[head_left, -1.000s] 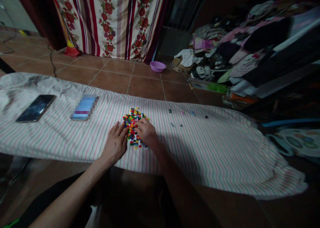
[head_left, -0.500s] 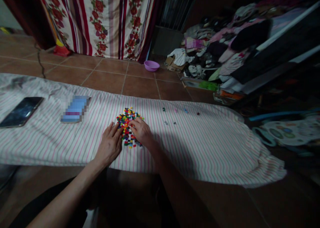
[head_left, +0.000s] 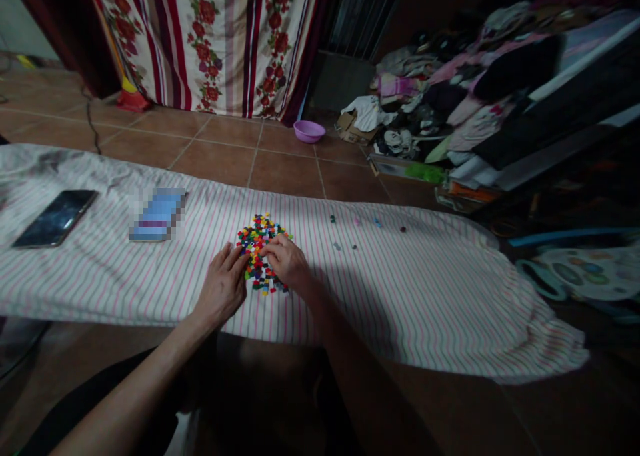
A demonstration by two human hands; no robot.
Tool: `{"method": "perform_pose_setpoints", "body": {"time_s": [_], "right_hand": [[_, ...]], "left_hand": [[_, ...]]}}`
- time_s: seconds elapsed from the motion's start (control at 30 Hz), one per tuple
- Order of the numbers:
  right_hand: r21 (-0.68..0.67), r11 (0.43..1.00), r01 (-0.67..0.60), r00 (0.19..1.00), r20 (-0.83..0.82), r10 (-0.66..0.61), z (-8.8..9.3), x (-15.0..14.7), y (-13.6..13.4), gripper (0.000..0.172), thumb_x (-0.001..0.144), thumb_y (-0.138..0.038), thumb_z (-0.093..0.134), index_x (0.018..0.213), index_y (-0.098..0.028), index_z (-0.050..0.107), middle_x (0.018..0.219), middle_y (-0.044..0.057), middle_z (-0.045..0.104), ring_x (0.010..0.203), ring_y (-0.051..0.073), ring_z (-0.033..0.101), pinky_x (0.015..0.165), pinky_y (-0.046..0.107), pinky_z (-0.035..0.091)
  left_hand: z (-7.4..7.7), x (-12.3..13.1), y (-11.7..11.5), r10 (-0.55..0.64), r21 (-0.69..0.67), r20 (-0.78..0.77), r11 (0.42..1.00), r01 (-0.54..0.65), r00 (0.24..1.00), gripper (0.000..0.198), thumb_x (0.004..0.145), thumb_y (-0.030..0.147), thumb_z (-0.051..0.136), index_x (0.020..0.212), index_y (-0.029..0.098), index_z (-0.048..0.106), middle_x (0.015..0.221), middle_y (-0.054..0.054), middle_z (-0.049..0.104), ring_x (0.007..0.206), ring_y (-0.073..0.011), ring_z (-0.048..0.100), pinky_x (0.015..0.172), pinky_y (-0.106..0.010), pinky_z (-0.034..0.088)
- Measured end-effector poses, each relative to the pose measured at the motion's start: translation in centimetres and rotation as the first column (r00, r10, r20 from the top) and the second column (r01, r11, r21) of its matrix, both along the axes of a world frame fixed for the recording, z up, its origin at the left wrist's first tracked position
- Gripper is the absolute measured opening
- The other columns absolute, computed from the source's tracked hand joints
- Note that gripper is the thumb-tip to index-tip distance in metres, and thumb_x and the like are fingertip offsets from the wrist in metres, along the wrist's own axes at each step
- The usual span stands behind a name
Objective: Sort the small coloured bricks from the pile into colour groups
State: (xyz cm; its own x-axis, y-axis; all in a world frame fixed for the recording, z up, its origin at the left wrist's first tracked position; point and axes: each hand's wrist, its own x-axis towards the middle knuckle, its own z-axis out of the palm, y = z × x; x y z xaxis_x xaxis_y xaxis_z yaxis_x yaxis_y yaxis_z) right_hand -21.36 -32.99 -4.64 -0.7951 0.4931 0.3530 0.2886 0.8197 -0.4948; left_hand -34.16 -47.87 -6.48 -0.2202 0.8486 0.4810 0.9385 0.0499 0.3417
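Note:
A pile of tiny multicoloured blocks (head_left: 257,233) lies on a striped cloth (head_left: 450,296). My left hand (head_left: 223,286) rests flat at the pile's left edge, fingers stretched out and touching the nearest pieces. Over the right side of the pile, my right hand (head_left: 289,263) has its thumb and fingers pinched together among the blocks; whatever is between the fingertips is too small to make out. Off to the right sit small separate pieces by colour: green (head_left: 333,219), pink (head_left: 357,222), blue (head_left: 377,223), dark red (head_left: 403,229), grey (head_left: 337,246) and a dark one (head_left: 355,247).
Two phones, a dark one (head_left: 56,219) and one with a blurred lit screen (head_left: 159,215), lie left of the pile. Beyond the cloth are a purple basin (head_left: 309,132) on the tiled floor, a flowered curtain (head_left: 233,49) and heaped clothes (head_left: 450,89).
The whole view has shifted slightly, moving everything a little to the right in the picture. My right fingers have shifted slightly within the pile; my left hand stays at its edge.

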Motion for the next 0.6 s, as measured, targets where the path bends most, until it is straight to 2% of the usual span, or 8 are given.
{"method": "perform_pose_setpoints", "body": {"time_s": [0.3, 0.6], "right_hand": [[0.027, 0.999, -0.023, 1.0, -0.018, 0.024, -0.34, 0.27, 0.39, 0.014, 0.087, -0.015, 0.057, 0.09, -0.021, 0.069, 0.093, 0.004, 0.057, 0.093, 0.016, 0.056, 0.084, 0.028, 0.046], [0.028, 0.995, -0.097, 0.995, 0.029, 0.096, 0.24, 0.62, 0.17, 0.025, 0.082, -0.006, 0.054, 0.088, -0.022, 0.072, 0.092, 0.003, 0.057, 0.09, 0.015, 0.056, 0.082, 0.027, 0.047]], "left_hand": [[-0.06, -0.26, -0.13, 0.006, 0.006, -0.013, 1.0, -0.006, 1.0, 0.041, 0.084, 0.011, 0.039, 0.121, 0.014, 0.056, 0.132, -0.014, 0.053, 0.137, -0.0305, 0.034, 0.109, -0.054, 0.039], [-0.1, -0.11, -0.08, -0.006, 0.015, 0.046, 1.0, 0.006, 0.999, 0.042, 0.085, 0.01, 0.038, 0.122, 0.018, 0.056, 0.136, -0.012, 0.049, 0.139, -0.0298, 0.031, 0.108, -0.054, 0.041]]}}
